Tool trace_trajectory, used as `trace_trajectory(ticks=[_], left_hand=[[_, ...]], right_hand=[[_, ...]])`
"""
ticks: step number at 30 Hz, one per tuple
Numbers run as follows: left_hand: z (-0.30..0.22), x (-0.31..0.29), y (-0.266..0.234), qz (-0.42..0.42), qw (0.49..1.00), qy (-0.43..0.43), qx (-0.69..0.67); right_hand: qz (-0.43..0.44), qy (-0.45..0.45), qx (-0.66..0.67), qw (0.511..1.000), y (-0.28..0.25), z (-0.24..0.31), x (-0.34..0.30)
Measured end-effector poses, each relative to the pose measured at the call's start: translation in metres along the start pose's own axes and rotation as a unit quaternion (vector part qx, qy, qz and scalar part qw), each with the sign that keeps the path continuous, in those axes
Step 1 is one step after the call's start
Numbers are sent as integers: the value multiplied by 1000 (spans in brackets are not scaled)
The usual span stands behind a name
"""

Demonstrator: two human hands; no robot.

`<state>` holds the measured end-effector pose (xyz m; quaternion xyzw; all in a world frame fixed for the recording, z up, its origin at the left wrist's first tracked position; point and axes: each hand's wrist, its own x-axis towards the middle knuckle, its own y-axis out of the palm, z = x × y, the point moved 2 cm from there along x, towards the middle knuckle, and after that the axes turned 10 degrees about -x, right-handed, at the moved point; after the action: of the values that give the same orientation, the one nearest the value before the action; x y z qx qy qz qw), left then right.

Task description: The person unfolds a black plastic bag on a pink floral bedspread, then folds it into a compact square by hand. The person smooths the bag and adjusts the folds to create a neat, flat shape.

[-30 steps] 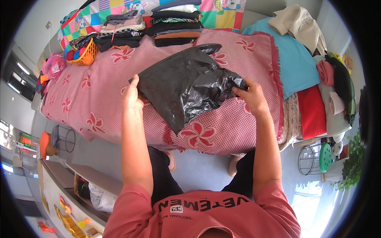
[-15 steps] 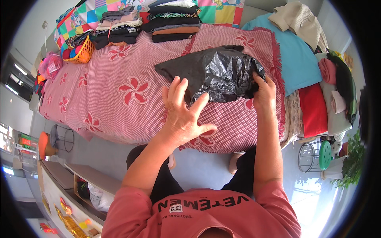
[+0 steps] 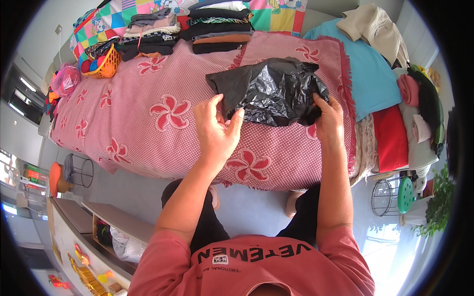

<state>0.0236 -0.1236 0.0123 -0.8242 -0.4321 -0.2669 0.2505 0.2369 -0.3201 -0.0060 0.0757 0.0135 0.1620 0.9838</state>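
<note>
A crumpled, shiny black plastic bag (image 3: 274, 91) lies across the pink patterned cover (image 3: 197, 143) in front of me. Its right end is pinched between the thumb and fingers of my right hand (image 3: 329, 118). At the bag's lower left edge is my left hand (image 3: 216, 126), its thumb and forefinger spread apart. The left thumb tip meets the plastic, while the other left fingers are partly hidden. Whether anything is inside the bag cannot be seen.
Folded clothes stand in two stacks (image 3: 150, 34) (image 3: 219, 29) at the back. An orange basket (image 3: 106, 66) holds colourful balls at the far left. On the right lie a light blue cloth (image 3: 373, 79), a beige garment (image 3: 375, 27) and a red cloth (image 3: 391, 135). A green-topped stool (image 3: 405, 194) is lower right.
My left hand has moved a little left and its fingers have curled in at the bag's edge. The bag's left corner has drawn inward to the right. My right hand keeps its pinch.
</note>
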Motion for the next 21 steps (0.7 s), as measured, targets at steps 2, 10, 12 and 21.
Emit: trace_trajectory(ticks=[2, 10, 12, 21], left_hand=[[-1, 1, 1, -15, 1000, 23, 15], [14, 11, -14, -30, 966, -206, -150], [28, 14, -18, -23, 946, -251, -206], [58, 33, -44, -3, 987, -162, 8]], right_hand=[[19, -6, -11, 1000, 3, 2, -5], [196, -2, -4, 981, -9, 35, -23], [218, -15, -25, 976, -14, 37, -25], [85, -68, -288, 952, -69, 26, -1]])
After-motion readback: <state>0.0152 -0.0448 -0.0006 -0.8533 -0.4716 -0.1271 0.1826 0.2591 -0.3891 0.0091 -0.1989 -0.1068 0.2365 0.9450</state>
